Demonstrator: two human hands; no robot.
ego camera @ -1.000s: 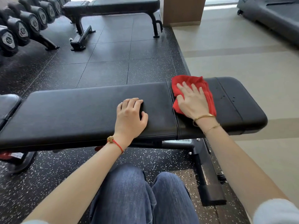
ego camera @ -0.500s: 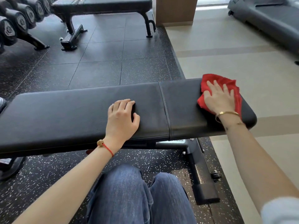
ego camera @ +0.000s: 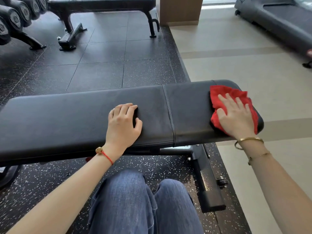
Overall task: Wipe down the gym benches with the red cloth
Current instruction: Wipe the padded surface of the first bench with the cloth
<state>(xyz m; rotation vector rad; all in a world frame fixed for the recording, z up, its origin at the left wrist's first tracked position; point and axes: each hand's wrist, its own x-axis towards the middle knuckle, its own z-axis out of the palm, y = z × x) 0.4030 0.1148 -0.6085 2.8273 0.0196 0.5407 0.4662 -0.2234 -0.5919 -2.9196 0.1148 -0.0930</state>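
Observation:
A long black padded gym bench (ego camera: pixel 67 119) runs across the view in front of me, with a seam right of its middle. The red cloth (ego camera: pixel 224 93) lies bunched on the bench's right end. My right hand (ego camera: pixel 236 115) presses flat on the cloth, fingers spread, and covers most of it. My left hand (ego camera: pixel 124 123) rests on the bench near its middle with the fingers loosely curled and nothing in it.
A second black bench (ego camera: pixel 101 2) stands at the back. Dumbbells on a rack (ego camera: pixel 15 21) line the back left. A wooden pillar base (ego camera: pixel 180 12) and a treadmill (ego camera: pixel 278 22) stand at the back right. My jeans-clad knees (ego camera: pixel 140 205) are below the bench, beside its steel foot (ego camera: pixel 209 184).
My right hand has slid the red cloth rightward from near the seam to the bench's right end. The left hand has stayed in place on the pad.

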